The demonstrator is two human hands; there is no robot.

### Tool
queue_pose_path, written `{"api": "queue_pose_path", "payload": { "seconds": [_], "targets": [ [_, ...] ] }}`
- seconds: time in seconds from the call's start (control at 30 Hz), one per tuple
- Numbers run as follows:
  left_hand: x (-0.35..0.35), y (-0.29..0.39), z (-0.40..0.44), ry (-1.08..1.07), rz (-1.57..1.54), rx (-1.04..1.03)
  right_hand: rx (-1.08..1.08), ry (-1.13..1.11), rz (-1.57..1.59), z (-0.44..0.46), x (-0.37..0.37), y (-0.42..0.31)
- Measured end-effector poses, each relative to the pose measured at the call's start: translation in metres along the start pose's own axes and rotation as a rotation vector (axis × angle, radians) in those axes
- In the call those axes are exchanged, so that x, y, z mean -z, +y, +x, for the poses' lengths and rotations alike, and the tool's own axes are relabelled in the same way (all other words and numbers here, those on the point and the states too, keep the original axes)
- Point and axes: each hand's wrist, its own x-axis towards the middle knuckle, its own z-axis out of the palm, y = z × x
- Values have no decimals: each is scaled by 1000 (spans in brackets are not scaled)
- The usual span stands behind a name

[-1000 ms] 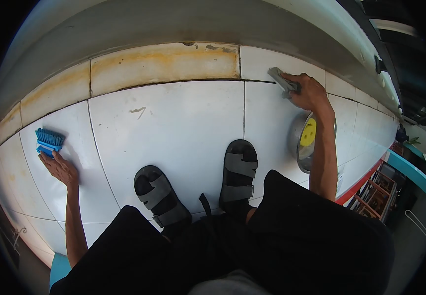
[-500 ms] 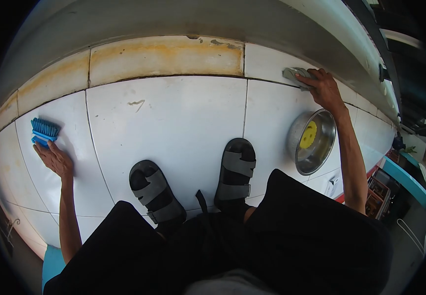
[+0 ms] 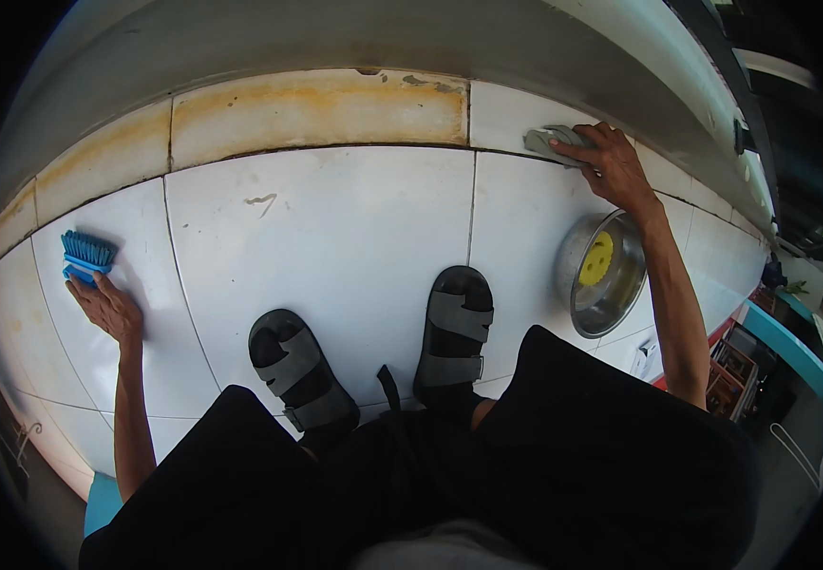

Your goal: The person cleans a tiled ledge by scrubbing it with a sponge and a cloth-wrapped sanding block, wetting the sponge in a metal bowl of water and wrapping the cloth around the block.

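Soft daylight, dim corners; faint tile glare; fisheye edges curved, black.

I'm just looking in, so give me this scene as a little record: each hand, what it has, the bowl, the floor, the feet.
left hand: at a blue brush, bristles pointing away from the person
right hand: on a grey cloth or pad, pressed to the white tile strip along the wall
bowl: metal, yellow sponge-like piece inside
floor: white tiles, dark joints
stains: yellow-brown, on strip tiles left of the white one
feet: in black-and-grey sandals
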Motion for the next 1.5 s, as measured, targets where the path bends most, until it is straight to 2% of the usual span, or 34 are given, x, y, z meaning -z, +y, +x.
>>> {"api": "queue_pose_path", "payload": {
  "seconds": [0.2,0.33,0.43,0.47,0.57,0.7,0.77,0.87,0.97,1.07,1.1,1.17,1.3,1.4,1.5],
  "targets": [
    [0,0,3,-11,-8,4,181,170,38,42,10,-53],
    [-4,-3,1,20,-25,50,89,63,-9,8,5,-4],
    [2,12,0,3,-20,59,88,33,-40,5,3,-3],
    [1,10,0,2,-27,47,179,143,-95,15,-3,-5],
    [-3,-1,1,3,-12,13,215,204,-26,47,5,-47],
    [-4,-8,1,13,-10,-5,226,202,0,37,-1,-33],
    [-4,-11,-2,46,-12,-98,67,96,-19,16,-6,-4],
    [2,11,1,36,-10,43,39,41,-2,12,-2,-4],
    [4,11,3,21,-41,-14,106,119,78,40,6,-54],
    [2,1,0,-5,2,0,68,165,88,43,7,-65],
    [-1,-3,0,-2,14,22,70,173,86,39,3,-53],
    [1,2,0,4,-6,40,-89,136,99,20,-8,-16],
    [2,12,1,11,-22,51,-117,32,102,18,4,-13],
    [1,11,1,10,-14,23,80,168,153,45,5,-57],
    [-1,0,5,13,-6,-1,-19,153,158,39,-1,-41]
  ]
}}
